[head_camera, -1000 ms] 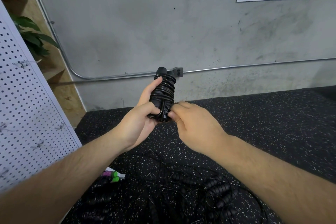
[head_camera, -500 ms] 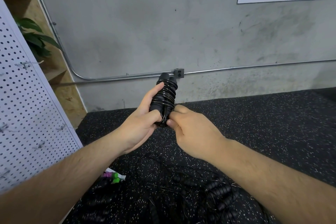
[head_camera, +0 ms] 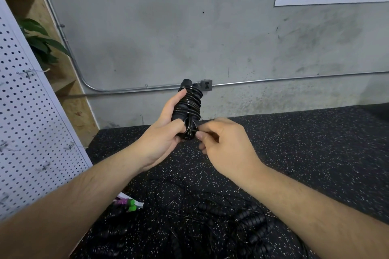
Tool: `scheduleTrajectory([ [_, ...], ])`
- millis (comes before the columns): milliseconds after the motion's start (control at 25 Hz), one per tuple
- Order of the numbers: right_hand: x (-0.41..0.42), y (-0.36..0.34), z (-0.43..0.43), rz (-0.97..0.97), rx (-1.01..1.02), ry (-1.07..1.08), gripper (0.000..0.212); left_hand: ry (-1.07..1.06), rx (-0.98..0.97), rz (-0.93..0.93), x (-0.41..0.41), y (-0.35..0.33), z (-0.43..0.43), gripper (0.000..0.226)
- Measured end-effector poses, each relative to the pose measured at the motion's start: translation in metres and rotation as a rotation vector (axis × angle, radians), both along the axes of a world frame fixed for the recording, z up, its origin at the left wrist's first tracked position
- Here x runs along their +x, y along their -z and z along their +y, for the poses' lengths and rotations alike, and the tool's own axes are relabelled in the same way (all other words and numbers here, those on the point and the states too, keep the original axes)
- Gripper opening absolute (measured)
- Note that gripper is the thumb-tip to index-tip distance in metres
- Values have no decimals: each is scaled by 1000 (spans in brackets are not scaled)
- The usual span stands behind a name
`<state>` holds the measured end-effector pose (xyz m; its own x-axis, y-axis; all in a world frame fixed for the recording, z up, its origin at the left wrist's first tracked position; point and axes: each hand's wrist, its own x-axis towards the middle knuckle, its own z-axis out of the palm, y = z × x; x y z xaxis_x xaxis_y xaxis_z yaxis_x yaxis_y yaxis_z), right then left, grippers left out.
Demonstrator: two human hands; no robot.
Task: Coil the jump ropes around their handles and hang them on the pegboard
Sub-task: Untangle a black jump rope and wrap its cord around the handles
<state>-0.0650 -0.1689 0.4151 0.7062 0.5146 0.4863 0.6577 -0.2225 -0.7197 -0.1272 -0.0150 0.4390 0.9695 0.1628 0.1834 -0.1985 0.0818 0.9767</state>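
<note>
Scene is evenly, softly lit; no hard shadows are cast. Slight glare is seen on the coiled rope [head_camera: 190,103]. Edges are bent by wide-angle distortion; forearms at the bottom are blurred.

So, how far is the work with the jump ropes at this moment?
Done: one jump rope is wound tightly around its black handles. In hand: the left hand grips that bundle while the right hand pinches the cord at its lower end, probably securing it. Left: hang it on the pegboard, whose visible hooks carry nothing, then coil the other ropes tangled on the floor.
</note>
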Motion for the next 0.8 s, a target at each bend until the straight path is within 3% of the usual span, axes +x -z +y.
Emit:
scheduleTrajectory([
  [240,-3,-4,1,-273,-23,40,14,78,7,30,1,7,-5,86],
  [360,-1,-8,-1,-292,-48,-13,14,48,85,50,2,6,2,86],
  [520,9,-19,-8,-239,-1,-49,18,-34,494,113,-1,0,18,87],
  [640,17,-20,-8,-467,-143,-131,28,17,759,135,-3,5,15,82],
  [800,30,-19,-6,-504,-198,-79,11,-25,656,141,1,10,16,60],
])
